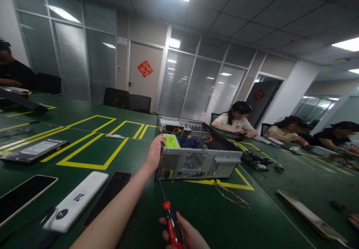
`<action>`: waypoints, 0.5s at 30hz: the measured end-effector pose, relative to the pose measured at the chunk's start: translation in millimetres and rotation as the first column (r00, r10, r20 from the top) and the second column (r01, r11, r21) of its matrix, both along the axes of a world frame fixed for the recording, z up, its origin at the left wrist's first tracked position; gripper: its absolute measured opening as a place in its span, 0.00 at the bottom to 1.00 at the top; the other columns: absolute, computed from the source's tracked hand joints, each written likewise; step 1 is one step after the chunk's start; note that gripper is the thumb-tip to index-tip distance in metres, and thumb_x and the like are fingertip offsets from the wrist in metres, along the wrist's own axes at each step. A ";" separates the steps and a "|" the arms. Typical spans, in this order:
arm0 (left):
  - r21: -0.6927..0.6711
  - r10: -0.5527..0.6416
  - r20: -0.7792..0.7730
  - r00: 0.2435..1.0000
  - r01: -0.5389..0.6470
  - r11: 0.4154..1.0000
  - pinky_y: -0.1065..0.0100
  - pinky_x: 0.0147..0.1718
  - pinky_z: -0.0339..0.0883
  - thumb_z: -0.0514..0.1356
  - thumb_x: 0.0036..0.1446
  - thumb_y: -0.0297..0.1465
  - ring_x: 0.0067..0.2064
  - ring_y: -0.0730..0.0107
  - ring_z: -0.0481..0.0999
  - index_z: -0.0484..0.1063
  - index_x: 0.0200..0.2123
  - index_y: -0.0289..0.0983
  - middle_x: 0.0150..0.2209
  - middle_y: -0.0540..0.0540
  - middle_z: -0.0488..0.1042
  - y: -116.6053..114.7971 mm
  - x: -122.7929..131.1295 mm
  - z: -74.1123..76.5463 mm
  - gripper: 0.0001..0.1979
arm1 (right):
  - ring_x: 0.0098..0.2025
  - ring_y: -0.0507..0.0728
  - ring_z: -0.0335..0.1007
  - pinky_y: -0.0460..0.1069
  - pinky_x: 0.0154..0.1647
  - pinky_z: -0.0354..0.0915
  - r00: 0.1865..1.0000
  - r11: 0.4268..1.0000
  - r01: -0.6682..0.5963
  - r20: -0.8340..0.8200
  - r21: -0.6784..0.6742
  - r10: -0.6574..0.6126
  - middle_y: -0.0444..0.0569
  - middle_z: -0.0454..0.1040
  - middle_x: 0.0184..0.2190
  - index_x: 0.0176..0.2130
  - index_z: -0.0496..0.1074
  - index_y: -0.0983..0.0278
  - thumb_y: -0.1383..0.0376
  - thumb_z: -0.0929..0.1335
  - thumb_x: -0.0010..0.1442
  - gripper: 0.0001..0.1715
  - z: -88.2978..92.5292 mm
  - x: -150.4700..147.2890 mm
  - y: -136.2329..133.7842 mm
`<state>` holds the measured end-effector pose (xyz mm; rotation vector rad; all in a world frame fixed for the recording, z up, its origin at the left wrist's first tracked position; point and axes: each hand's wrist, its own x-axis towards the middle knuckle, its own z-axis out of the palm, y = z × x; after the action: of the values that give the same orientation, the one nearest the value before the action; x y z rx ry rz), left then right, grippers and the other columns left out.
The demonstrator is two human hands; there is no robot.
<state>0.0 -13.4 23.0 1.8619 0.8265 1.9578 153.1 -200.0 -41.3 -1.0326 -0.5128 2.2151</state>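
An open computer case (pixel 200 163) lies on the green table, with its rear panel facing me and its cables and boards exposed. My left hand (pixel 155 153) is against its left side, fingertips curled over the top edge beside the power supply (pixel 171 141), which has a bright green label. In my right hand (pixel 186 232) is a red and black screwdriver (pixel 171 221). Its thin shaft points away from me, and the tip is at the lower left corner of the rear panel; whether it touches a screw I cannot tell.
Left are a hard drive (pixel 35 150), a white power bank (pixel 80 200), a pale-edged phone (pixel 25 194) and a dark phone (pixel 109 193). Glasses (pixel 231 196) lie before the case, a long flat bar (pixel 310 213) at right. Several people sit around the table.
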 end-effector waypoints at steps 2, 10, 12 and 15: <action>0.000 0.003 -0.002 1.000 -0.003 1.000 0.54 0.61 0.61 0.41 0.68 0.43 0.58 0.60 0.69 0.67 0.35 0.39 0.46 0.41 0.74 -0.1 -0.1 0.2 0.21 | 0.14 0.44 0.54 0.38 0.14 0.43 1.000 1.000 -0.005 -0.017 -0.012 0.005 0.42 0.68 0.18 0.32 0.74 0.67 0.51 0.69 0.59 0.21 0.5 3.1 -1.5; 0.012 0.004 -0.014 1.000 -0.004 1.000 0.54 0.60 0.61 0.41 0.68 0.42 0.58 0.61 0.69 0.67 0.35 0.39 0.46 0.41 0.75 -1.1 -1.3 1.5 0.21 | 0.22 0.48 0.68 0.40 0.19 0.58 0.996 0.995 0.089 0.029 -0.054 -0.088 0.48 0.74 0.25 0.32 0.75 0.69 0.52 0.64 0.63 0.24 1.6 4.6 -0.7; 0.011 0.000 -0.013 1.000 0.000 1.000 0.54 0.61 0.61 0.41 0.68 0.42 0.58 0.61 0.69 0.67 0.34 0.39 0.46 0.41 0.75 -0.8 -1.1 1.3 0.21 | 0.20 0.49 0.67 0.41 0.18 0.58 0.996 0.995 0.080 0.043 -0.065 -0.077 0.49 0.74 0.24 0.35 0.75 0.71 0.51 0.61 0.65 0.27 0.5 3.5 1.3; 0.007 -0.005 -0.004 1.000 0.005 1.000 0.53 0.61 0.61 0.41 0.68 0.43 0.58 0.61 0.69 0.67 0.35 0.39 0.46 0.41 0.75 0.2 -0.5 0.5 0.21 | 0.16 0.46 0.61 0.39 0.15 0.51 1.000 0.998 0.022 -0.007 -0.064 -0.022 0.46 0.72 0.21 0.39 0.75 0.70 0.51 0.60 0.66 0.27 0.5 4.4 1.5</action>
<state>-0.5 -13.3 23.5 1.8710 0.8165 1.9568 157.5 -198.5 -40.9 -1.0571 -0.4281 2.2279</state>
